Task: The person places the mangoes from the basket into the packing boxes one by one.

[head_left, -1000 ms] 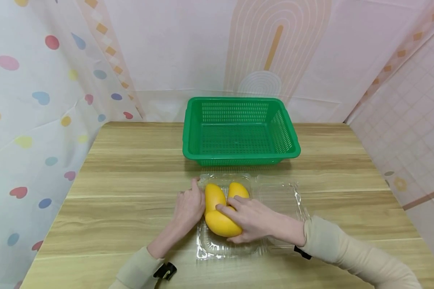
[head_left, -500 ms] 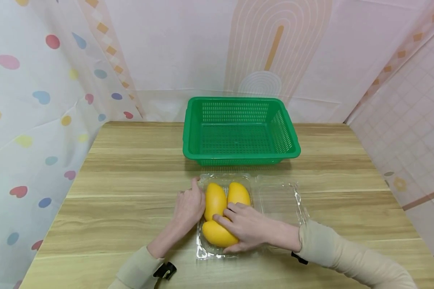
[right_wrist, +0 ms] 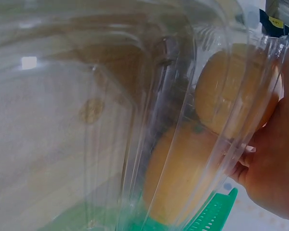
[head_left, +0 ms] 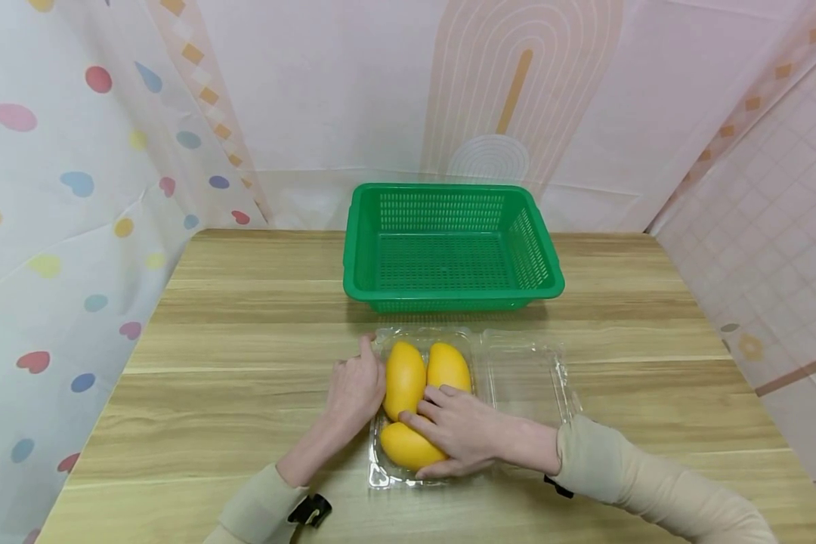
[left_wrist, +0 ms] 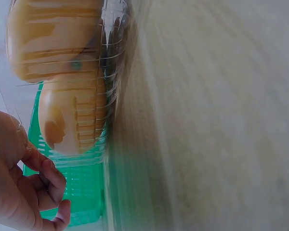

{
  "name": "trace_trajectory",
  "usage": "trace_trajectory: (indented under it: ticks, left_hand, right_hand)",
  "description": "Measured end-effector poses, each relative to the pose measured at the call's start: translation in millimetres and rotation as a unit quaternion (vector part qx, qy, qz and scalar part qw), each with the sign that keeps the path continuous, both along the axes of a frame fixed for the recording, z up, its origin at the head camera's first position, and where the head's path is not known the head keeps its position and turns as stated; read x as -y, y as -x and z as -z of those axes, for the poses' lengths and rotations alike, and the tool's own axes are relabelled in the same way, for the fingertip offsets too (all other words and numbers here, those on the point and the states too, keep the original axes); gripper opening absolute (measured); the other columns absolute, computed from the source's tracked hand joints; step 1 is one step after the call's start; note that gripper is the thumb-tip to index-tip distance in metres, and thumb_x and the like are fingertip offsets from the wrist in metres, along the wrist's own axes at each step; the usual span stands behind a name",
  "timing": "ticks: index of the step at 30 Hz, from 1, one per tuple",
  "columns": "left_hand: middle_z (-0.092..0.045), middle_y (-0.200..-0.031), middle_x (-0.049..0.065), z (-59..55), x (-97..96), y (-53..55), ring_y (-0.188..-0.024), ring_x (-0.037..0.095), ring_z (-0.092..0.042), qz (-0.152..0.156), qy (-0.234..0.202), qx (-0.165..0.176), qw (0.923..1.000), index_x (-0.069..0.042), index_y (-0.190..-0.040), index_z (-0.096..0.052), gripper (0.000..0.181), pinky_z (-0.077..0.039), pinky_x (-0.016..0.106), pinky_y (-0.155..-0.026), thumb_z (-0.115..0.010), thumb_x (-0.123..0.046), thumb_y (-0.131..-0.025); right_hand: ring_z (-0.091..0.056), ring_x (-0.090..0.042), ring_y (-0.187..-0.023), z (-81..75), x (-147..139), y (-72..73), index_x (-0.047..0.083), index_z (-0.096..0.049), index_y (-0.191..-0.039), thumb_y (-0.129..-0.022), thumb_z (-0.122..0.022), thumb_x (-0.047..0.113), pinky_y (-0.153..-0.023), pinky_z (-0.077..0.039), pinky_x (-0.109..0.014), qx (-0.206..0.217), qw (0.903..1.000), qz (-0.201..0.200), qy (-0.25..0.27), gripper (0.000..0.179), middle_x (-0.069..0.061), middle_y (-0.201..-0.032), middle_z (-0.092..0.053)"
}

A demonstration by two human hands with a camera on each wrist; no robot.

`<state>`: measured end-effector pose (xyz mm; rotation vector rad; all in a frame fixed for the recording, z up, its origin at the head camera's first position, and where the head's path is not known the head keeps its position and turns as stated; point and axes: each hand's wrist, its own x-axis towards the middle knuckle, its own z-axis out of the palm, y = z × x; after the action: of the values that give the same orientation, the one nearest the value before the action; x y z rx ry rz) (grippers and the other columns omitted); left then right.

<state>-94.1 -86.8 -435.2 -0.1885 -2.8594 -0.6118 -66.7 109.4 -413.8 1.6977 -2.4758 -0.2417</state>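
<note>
Shifted nearer and slightly left over the last second: right hand (head_left: 465, 427) with near mango (head_left: 408, 447). Unmoved: left hand (head_left: 358, 385). Right fingers: gripping near mango by its right end. Left fingers: pinching the left edge of the clear tray (head_left: 379, 477), per the left wrist view. Inside the tray: near mango crosswise at the near end, left mango (head_left: 404, 378) and right mango (head_left: 449, 366) lengthwise beyond it.

Chief hazard, as judged: skidding or tilting of the tray under lopsided pressure, owing to thin, light plastic. Next: bending of the lid (head_left: 527, 378), lying open to the right, from contact with the right arm (head_left: 530, 446) above. Least: escape of near mango from the grip; probable cause, smooth skin and a hold on one end only.

Room: pale, creased, printed cloth (head_left: 340, 91) hung at far, left and right; dots and hearts at left, faint grid at right. Surface: wood-grain table (head_left: 245, 317), pale, streaked left to right. Set on its far part: green basket (head_left: 454, 295), slotted, just beyond the tray. Smallest item noted: black strap (head_left: 310, 511) at the left wrist.
</note>
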Motion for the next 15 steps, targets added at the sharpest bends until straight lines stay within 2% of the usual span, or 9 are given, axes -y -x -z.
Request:
trace_trajectory:
  ticks: [9,15]
  left_hand:
    - [-0.050,-0.047,0.007,0.6,-0.2,0.7,-0.048,0.030,-0.055,-0.002,0.003,0.002,1.0000,0.004,-0.116,-0.048,0.027,-0.046,0.043,-0.055,-0.042,-0.009,-0.094]
    - [-0.050,-0.047,0.006,0.3,-0.3,0.9,-0.049,0.030,-0.056,-0.002,0.001,0.008,1.0000,0.004,-0.118,-0.048,0.028,-0.048,0.045,-0.061,-0.042,-0.010,-0.094]
  right_hand:
    - [-0.049,-0.015,-0.105,2.5,0.7,0.4,0.017,-0.045,-0.138,-0.087,-0.039,0.071,-0.085,-0.041,-0.026,0.017,0.9996,0.003,-0.024,0.075,0.002,-0.117,-0.061]
    - [-0.048,-0.016,-0.112,2.9,0.8,0.8,0.017,-0.041,-0.142,-0.088,-0.036,0.071,-0.089,-0.041,-0.026,0.020,0.9988,0.005,-0.044,0.077,0.002,-0.123,-0.060]
